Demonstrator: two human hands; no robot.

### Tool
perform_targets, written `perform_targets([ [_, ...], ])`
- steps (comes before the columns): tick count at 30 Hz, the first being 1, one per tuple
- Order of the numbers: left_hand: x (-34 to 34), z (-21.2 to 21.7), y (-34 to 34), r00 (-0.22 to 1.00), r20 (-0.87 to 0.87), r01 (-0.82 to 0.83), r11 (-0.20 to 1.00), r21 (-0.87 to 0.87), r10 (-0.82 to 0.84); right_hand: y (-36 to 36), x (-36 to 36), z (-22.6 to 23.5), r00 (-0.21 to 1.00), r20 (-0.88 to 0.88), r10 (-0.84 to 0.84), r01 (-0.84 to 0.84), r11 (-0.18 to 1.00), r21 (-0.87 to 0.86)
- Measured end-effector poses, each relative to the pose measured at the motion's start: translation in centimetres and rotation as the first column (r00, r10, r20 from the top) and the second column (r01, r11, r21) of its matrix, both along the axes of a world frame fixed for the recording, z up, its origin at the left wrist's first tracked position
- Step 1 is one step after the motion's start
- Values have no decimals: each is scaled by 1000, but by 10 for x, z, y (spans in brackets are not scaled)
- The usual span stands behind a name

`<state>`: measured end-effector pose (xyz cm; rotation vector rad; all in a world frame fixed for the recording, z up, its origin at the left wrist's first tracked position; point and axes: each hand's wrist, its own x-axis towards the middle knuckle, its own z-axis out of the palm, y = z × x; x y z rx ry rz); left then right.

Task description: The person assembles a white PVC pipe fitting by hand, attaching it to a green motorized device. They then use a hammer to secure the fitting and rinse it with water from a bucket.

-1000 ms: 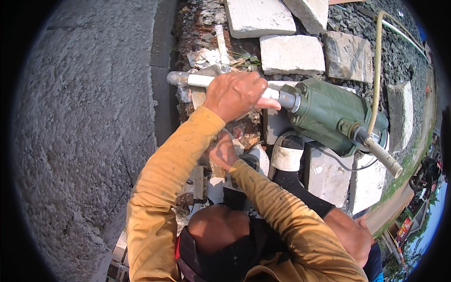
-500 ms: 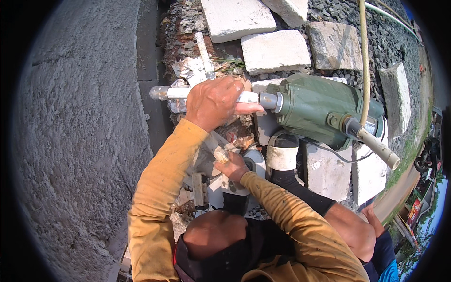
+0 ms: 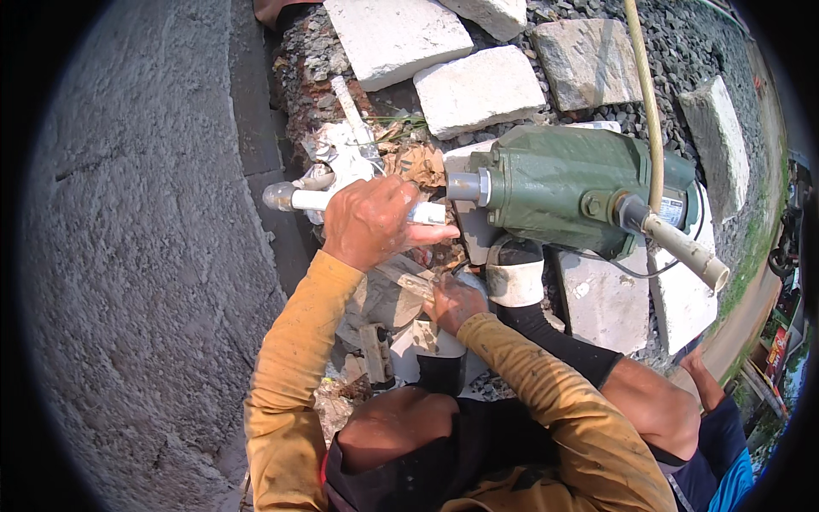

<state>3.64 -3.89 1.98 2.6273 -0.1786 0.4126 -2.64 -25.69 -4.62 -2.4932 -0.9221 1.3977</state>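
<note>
My left hand (image 3: 368, 220) is wrapped round a white plastic pipe (image 3: 431, 213) with a grey rounded fitting (image 3: 278, 196) on its far left end. The pipe's free right end sits a little below and left of the grey threaded connector (image 3: 463, 186) on a green pump (image 3: 567, 189), apart from it. Lower down, near my boots, my right hand (image 3: 456, 303) is closed on a pale flat strip (image 3: 408, 282) that slants up toward my left wrist. What the strip is made of I cannot tell.
White stone blocks (image 3: 479, 90) lie around the pump on grey gravel (image 3: 567, 64). A yellowish rope (image 3: 646, 102) runs past a pale pipe outlet (image 3: 687, 250). Rough concrete (image 3: 153, 256) fills the left. Another white pipe piece (image 3: 351, 109) rests among rubble. A person's bare leg (image 3: 702, 378) shows at right.
The white pipe's right end has come away from the pump's connector, shifting down and left of it. My right hand has moved right, and more of the pale strip shows. The view has shifted slightly.
</note>
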Motion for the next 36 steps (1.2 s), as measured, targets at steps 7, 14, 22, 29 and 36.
perform_targets([
  [7, -18, 0, 3, 956, -162, 238, 970, -56, -244, -10, 22, -4, 997, 27, 79, -79, 997, 19],
  [14, -36, -4, -3, 908, -236, 324, 937, -128, -346, 8, 65, 25, 505, -561, -656, 857, 460, 232],
  [22, -60, -27, -33, 941, -227, 222, 964, -147, -252, 201, 127, 55, 979, -113, 169, -135, 955, 263],
  [29, -134, -4, -83, 970, 153, -111, 903, -415, 190, 211, 117, 159, 969, 108, 224, -243, 758, 606],
  [36, -197, -58, -78, 746, -308, -663, 613, -429, 591, 211, 122, 201, 806, 377, 457, -571, 769, 289],
])
